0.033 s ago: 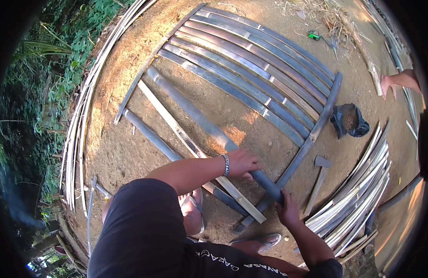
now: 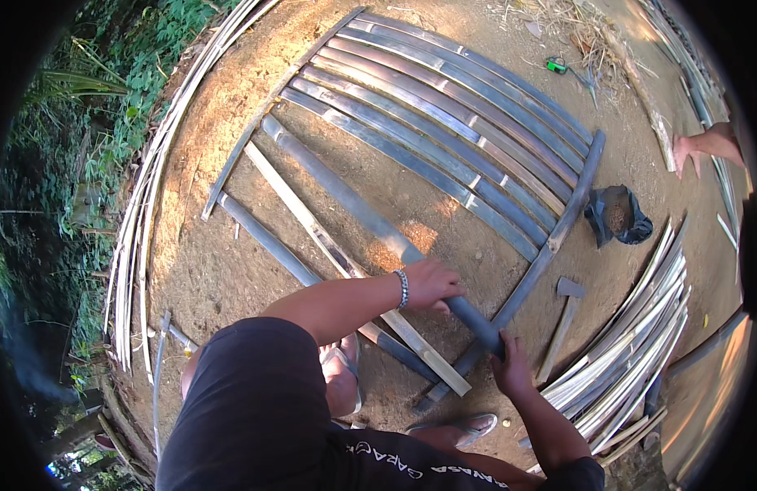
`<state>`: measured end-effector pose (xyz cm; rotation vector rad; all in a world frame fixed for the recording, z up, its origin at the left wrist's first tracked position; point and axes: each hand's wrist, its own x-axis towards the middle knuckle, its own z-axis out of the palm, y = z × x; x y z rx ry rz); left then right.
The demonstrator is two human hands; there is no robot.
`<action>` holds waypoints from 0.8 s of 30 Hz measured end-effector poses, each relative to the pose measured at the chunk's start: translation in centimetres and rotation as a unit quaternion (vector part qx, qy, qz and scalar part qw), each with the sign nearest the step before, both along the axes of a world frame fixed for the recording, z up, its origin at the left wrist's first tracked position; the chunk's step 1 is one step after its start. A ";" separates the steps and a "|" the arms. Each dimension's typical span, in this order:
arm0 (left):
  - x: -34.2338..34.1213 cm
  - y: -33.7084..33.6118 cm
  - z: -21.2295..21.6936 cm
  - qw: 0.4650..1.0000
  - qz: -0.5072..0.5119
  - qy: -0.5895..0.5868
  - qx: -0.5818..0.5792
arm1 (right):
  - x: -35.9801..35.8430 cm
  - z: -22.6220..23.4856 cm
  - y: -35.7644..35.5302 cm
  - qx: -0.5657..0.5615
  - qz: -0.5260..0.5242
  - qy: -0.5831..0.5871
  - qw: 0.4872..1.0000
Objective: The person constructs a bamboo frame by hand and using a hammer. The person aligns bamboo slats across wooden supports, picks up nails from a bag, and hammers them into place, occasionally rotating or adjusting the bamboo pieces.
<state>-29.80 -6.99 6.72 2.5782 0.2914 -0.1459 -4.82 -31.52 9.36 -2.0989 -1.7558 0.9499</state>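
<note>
A long dark bamboo strip (image 2: 337, 192) slants from the far left toward me across a frame on the ground. My left hand (image 2: 430, 286), with a bracelet at the wrist, is closed around it from above. At its near end my right hand (image 2: 513, 368) grips the tip, thumb on top. Beneath that end runs the frame's right crosspiece (image 2: 526, 282); a thin crosspiece (image 2: 284, 102) lies at the far left. Several dark bamboo slats (image 2: 444, 123) bridge the two. Closer to me lie a pale split bamboo piece (image 2: 300, 217) and another dark bamboo slat (image 2: 272, 244).
A hatchet (image 2: 565, 315) lies right of the frame, beside a pile of pale bamboo strips (image 2: 632, 340). A black plastic bag (image 2: 618, 216) stands beyond. Farther off is a green tape measure (image 2: 556, 65). Another person's hand (image 2: 688, 154) is at right. Long strips (image 2: 149, 204) line the left.
The held bamboo strip has shifted very slightly to the right along with both hands. Its far part, blurred by motion before, now looks sharp.
</note>
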 end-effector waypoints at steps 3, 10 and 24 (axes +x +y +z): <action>0.9 2.3 -1.3 0.998 0.045 -0.014 0.034 | 1.0 -1.1 3.5 0.030 -0.027 -0.010 0.999; 1.8 4.7 -1.7 0.986 0.134 -0.030 0.092 | 2.5 -2.0 8.0 0.069 -0.076 -0.096 0.990; -1.3 6.7 -3.2 0.958 0.256 -0.025 0.124 | 7.2 -5.7 5.6 0.052 -0.215 -0.038 0.974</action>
